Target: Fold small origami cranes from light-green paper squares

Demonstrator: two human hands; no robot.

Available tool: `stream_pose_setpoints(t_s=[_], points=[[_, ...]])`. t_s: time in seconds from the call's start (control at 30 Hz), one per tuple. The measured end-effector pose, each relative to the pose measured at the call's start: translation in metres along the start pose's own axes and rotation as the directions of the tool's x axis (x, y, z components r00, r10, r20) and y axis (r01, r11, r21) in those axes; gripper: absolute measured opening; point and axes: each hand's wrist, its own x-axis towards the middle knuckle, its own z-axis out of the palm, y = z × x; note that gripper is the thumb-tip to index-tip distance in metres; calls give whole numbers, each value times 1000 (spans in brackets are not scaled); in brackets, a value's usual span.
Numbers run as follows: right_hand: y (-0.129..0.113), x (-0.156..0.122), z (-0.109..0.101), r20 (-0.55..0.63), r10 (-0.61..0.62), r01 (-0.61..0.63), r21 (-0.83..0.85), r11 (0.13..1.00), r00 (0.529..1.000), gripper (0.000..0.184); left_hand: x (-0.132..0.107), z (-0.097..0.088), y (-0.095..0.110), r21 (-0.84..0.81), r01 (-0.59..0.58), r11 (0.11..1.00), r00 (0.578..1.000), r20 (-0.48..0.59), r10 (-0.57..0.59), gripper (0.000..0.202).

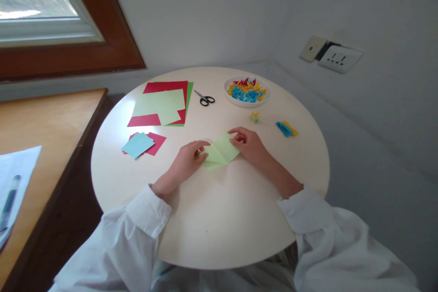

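Note:
A light green paper [221, 151], partly folded, lies in the middle of the round white table [212, 219]. My left hand [187, 160] presses on its left edge with the fingers curled over a fold. My right hand [248, 143] pinches the paper's upper right corner. Both hands touch the same sheet.
Large red and green sheets [160, 102] lie at the back left, with small blue and red squares [142, 143] nearer. Black scissors [205, 98], a white bowl of folded paper pieces [247, 91], a tiny yellow-green piece [255, 117] and blue-yellow pieces [286, 128] lie beyond. A wooden desk [44, 146] stands left.

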Motion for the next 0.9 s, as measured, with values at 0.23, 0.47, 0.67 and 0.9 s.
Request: stream_pose_setpoints(t_s=[0.23, 0.47, 0.67, 0.9], points=[[6, 1, 2, 14, -83, 84, -213, 973, 996, 27, -1, 3, -2, 367, -463, 807, 886, 151, 439, 28], [5, 13, -1, 83, -72, 93, -284, 954, 994, 33, -9, 7, 6, 423, -497, 757, 868, 237, 437, 35], [-2, 26, 4, 98, -41, 74, -355, 932, 994, 21, -12, 9, 8, 467, -467, 750, 883, 296, 365, 39], [0, 25, 7, 95, -74, 108, -431, 896, 993, 23, -13, 14, 6, 485, -418, 768, 905, 296, 306, 42]])
